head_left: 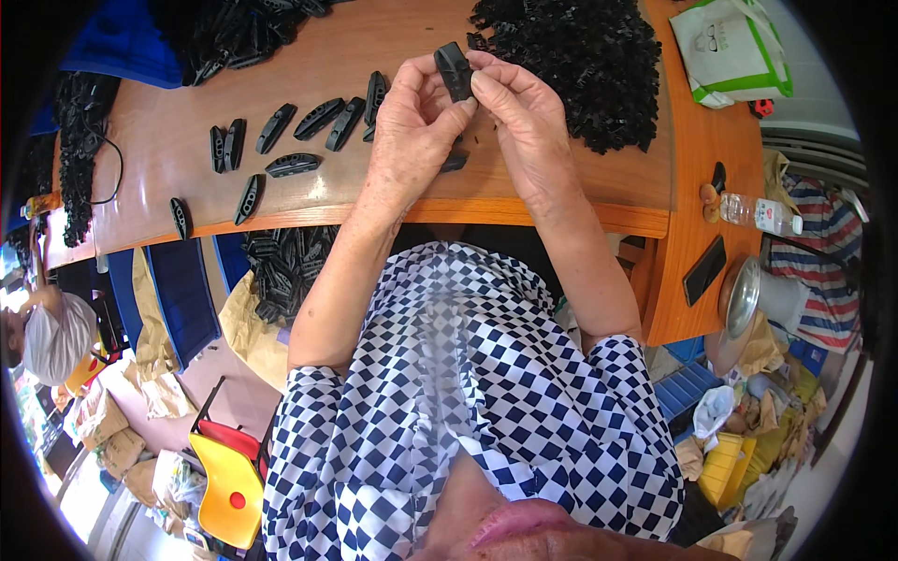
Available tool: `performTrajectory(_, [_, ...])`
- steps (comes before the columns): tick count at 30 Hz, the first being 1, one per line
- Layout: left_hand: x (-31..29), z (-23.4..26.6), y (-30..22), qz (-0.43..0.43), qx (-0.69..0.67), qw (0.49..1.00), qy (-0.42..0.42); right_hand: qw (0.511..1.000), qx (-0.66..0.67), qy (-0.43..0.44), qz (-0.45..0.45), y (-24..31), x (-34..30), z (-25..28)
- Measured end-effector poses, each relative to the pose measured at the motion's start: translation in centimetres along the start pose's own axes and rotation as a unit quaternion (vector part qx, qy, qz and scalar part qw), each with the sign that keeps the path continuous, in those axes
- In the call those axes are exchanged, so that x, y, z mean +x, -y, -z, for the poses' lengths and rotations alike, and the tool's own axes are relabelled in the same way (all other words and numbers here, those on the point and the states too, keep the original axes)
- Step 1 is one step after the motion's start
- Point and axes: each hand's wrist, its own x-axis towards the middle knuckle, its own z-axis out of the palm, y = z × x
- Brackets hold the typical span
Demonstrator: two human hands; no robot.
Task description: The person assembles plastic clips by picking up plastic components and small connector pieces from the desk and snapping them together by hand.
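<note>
Head view shows your two hands together over the table (327,200). Your left hand (409,126) is closed on a black part (451,65), and your right hand (531,117) pinches its right side. It seems you are fitting or checking this part; the next move probably calls for steady hold and careful fingertip pressure. On the right, a white-green bag (739,61) carries a glasses print; the bottle (739,210) has a label, too small to read.

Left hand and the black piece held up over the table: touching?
Touching. The head view shows the left hand's fingers along the black piece's left edge, with no gap visible.
</note>
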Motion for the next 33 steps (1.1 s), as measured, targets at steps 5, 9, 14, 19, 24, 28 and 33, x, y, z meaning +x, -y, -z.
performTrajectory(5, [0.1, 0.3, 0.3, -0.015, 0.002, 1.0, 0.008, 0.999, 0.01, -0.031, 0.009, -0.9, -0.1, -0.4])
performTrajectory(9, [0.1, 0.2, 0.5, 0.0, 0.007, 1.0, 0.004, 0.999, -0.002, -0.036, 0.013, -1.4, 0.0, -0.2])
performTrajectory(14, [-0.1, 1.1, 1.5, 0.032, 0.092, 0.995, 0.012, 0.997, -0.059, 0.023, -0.053, -1.1, -0.1, 0.2])
performTrajectory(19, [-0.8, 1.6, 1.9, 0.037, 0.072, 0.997, 0.013, 0.989, -0.046, 0.074, -0.116, -1.3, 0.2, 0.5])
performTrajectory(24, [-0.2, 1.9, 1.2, 0.028, 0.108, 0.993, 0.046, 0.991, -0.051, 0.065, -0.106, -2.0, 1.1, 0.5])
performTrajectory(28, [1.0, 3.4, 0.8, 0.013, 0.131, 0.991, 0.028, 0.983, -0.138, 0.1, -0.06, -1.8, 2.5, 0.7])
performTrajectory(33, [3.0, 6.4, -3.4, -0.024, 0.507, 0.852, 0.13, 0.652, -0.696, 0.031, 0.298, -0.8, 6.7, 4.3])
